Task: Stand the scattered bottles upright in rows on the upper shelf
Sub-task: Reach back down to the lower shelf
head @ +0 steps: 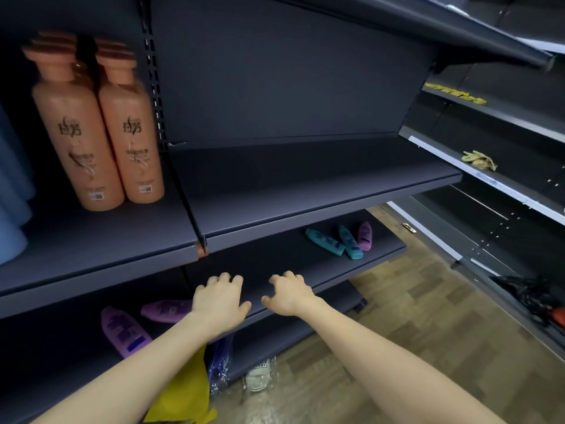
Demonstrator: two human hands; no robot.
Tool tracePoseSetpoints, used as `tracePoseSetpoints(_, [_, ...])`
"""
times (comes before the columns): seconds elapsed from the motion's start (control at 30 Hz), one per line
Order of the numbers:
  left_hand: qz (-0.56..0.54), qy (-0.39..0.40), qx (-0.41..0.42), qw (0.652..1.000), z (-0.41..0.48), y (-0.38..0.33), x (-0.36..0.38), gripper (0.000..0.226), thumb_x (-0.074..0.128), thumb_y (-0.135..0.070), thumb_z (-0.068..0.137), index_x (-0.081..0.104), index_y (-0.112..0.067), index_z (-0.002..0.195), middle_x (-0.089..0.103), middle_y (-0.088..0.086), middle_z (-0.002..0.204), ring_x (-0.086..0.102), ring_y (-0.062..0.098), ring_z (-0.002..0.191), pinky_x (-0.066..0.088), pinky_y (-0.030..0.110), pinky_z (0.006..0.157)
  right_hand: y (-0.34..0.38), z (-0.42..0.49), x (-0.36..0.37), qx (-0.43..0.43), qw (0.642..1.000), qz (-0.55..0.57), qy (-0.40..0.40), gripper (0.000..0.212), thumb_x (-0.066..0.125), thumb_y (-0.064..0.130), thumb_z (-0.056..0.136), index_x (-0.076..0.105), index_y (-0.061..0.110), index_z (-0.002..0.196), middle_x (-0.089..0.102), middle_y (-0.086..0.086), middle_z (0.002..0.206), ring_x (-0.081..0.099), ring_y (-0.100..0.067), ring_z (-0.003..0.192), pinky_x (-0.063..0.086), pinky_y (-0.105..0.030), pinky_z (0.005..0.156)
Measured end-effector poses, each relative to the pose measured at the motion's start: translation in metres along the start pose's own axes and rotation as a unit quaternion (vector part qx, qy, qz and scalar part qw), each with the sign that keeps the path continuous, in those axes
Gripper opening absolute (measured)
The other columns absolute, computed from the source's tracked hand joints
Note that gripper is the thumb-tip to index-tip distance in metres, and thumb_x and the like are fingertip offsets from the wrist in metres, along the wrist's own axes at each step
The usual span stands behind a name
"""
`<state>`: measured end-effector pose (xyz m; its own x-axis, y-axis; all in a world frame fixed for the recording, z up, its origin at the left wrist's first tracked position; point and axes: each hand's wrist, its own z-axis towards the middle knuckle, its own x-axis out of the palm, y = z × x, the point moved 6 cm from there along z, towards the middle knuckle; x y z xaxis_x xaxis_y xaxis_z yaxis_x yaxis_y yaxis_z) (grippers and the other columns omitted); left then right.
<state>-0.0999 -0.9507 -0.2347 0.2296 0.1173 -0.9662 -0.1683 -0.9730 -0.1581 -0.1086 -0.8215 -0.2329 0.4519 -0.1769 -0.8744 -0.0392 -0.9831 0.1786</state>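
At the far left edge, pale blue rounded shapes (10, 191) are cut off by the frame and cannot be identified. Above and left of the hands, two tall orange bottles (91, 133) with stepped caps are seen standing upright, smooth and matte, with more caps half hidden behind them. Below and left of the left hand (218, 299), two purple bottles (125, 330) are found lying on their sides on a lower shelf; the farther one is partly covered by the left wrist, and their labels are blurred. Under the left forearm, a yellow bag (186, 390) and crinkled blue plastic (220, 359) are largely hidden. The left hand is held palm down, its fingers loosely curled, nothing gripped. Just beside it, the right hand (289, 296) is likewise curled and empty over the edge of the lower shelf (336, 270). Directly above both hands, the dark, flat upper shelf (305, 179) is seen bare. Up and right of the right hand, two teal bottles (336, 241) and a purple bottle (365, 237) lie touching on the lower shelf. At far right, a yellowish crumpled object (478, 160) on another shelf cannot be made out.
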Motion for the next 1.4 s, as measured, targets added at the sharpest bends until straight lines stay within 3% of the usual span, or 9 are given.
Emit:
tracePoseSetpoints(0.3, [-0.005, 0.013, -0.028, 0.999, 0.025, -0.021, 0.009, 0.055, 0.043, -0.048, 0.094, 0.036, -0.019, 0.140, 0.043, 0.006, 0.137, 0.042, 0.026, 0.125, 0.041, 0.037, 0.095, -0.032, 0.025, -0.007, -0.018, 1.000, -0.002, 0.007, 0.058, 0.049, 0.041, 0.095, 0.031, 0.017, 0.144, 0.036, -0.013, 0.143, 0.030, -0.034, 0.133, 0.034, -0.047, 0.104])
tracePoseSetpoints(0.83, [-0.027, 0.015, -0.152, 0.988, 0.070, -0.083, 0.028, 0.057, 0.045, -0.048, 0.092, 0.036, -0.019, 0.139, 0.042, 0.006, 0.137, 0.041, 0.026, 0.126, 0.041, 0.037, 0.095, -0.091, 0.078, -0.023, -0.140, 0.987, -0.061, 0.052, 0.059, 0.050, 0.039, 0.094, 0.030, 0.016, 0.145, 0.034, -0.014, 0.144, 0.030, -0.035, 0.132, 0.033, -0.048, 0.104])
tracePoseSetpoints(1.4, [-0.073, 0.037, -0.303, 0.950, 0.021, -0.070, 0.072, 0.056, 0.045, -0.048, 0.092, 0.035, -0.018, 0.139, 0.040, 0.006, 0.136, 0.037, 0.026, 0.128, 0.037, 0.038, 0.100, -0.072, 0.089, 0.025, -0.250, 0.952, -0.119, 0.130, 0.058, 0.050, 0.038, 0.094, 0.031, 0.015, 0.144, 0.035, -0.015, 0.143, 0.030, -0.036, 0.132, 0.032, -0.047, 0.105])
